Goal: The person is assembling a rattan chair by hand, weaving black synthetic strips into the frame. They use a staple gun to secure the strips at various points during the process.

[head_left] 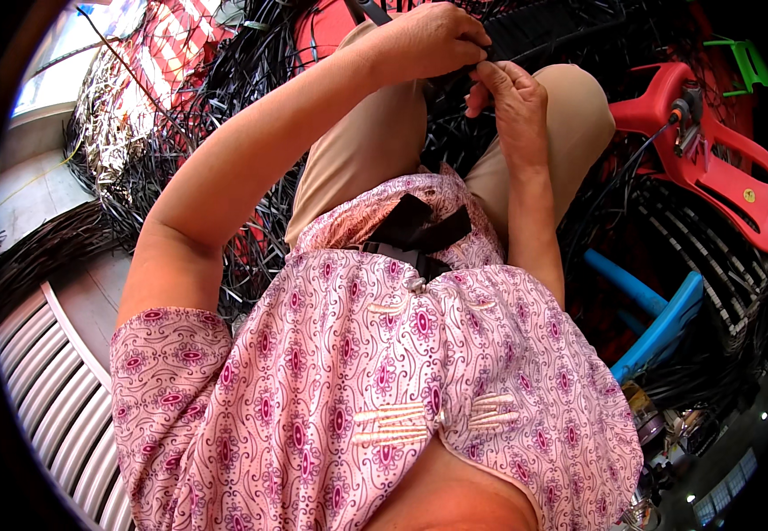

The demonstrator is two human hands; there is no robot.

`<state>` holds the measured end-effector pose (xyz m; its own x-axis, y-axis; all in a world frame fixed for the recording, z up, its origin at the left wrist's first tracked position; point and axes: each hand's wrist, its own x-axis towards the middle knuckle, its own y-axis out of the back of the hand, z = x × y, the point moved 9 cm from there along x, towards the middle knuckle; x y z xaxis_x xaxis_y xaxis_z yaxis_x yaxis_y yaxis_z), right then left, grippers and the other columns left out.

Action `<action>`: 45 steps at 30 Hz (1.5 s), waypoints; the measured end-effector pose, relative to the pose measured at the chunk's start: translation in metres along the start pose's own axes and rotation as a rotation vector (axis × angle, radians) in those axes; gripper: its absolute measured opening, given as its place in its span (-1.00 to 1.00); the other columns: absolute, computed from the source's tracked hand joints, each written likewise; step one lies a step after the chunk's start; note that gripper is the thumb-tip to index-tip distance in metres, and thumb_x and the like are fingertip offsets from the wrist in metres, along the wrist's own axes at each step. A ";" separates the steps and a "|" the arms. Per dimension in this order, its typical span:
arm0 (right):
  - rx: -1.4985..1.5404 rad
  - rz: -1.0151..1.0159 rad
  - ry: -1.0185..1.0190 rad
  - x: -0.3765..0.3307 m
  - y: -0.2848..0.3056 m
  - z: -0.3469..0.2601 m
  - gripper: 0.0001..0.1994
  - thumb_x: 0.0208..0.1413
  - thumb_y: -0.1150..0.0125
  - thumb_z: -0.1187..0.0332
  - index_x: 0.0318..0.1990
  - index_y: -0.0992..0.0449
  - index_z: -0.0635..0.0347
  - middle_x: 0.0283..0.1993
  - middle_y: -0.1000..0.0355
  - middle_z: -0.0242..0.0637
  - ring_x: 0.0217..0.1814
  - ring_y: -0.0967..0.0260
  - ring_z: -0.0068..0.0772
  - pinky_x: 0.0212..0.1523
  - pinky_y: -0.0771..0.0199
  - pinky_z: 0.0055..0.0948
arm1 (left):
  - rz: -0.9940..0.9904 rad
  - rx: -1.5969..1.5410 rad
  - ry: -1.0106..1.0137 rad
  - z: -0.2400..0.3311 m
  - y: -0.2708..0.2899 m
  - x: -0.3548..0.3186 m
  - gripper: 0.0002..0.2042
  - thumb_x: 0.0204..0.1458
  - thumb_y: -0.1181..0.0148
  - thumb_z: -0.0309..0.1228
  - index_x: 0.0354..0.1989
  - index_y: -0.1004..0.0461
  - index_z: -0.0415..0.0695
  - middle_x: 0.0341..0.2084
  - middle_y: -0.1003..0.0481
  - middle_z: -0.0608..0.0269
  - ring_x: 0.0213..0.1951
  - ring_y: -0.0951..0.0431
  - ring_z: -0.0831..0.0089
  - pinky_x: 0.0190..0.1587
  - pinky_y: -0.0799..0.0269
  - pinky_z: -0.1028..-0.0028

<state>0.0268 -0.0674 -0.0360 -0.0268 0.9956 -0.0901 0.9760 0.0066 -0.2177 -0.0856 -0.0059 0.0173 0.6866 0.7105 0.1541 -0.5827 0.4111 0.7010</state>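
Because our left hand [441, 40] and right hand [515, 96] nearly meet, both curled into a pinch, on what we cannot tell, we should keep tension light. The black piece [539, 31] just beyond them seems best kept steady.

Red plastic chair [729, 188] right, white slatted furniture [74, 332] and pale floor [96, 285] left

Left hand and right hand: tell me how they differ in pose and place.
The left hand sits higher in the picture than the right hand. The left hand is on a slanting forearm, the right hand on a nearly upright forearm. The left hand points rightward, the right hand up and leftward. Both are bare and close together.
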 end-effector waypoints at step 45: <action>0.485 -0.021 0.008 0.001 -0.004 0.047 -0.80 0.25 -0.25 0.32 -0.32 -0.55 0.30 -0.51 -0.35 -0.47 -0.42 -0.35 -0.58 -0.26 -0.42 -0.56 | -0.743 0.936 -0.311 0.035 -0.035 0.031 -0.78 -0.08 -0.25 -0.28 -0.41 -0.65 -0.19 -0.54 -0.60 0.05 -0.45 -0.63 0.17 -0.38 -0.55 0.21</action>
<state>0.0128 -0.0707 -0.0815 -0.0420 0.9964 -0.0737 0.7621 -0.0157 -0.6473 -0.0291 -0.0184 0.0220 0.8667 0.2606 -0.4253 0.4407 -0.0010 0.8976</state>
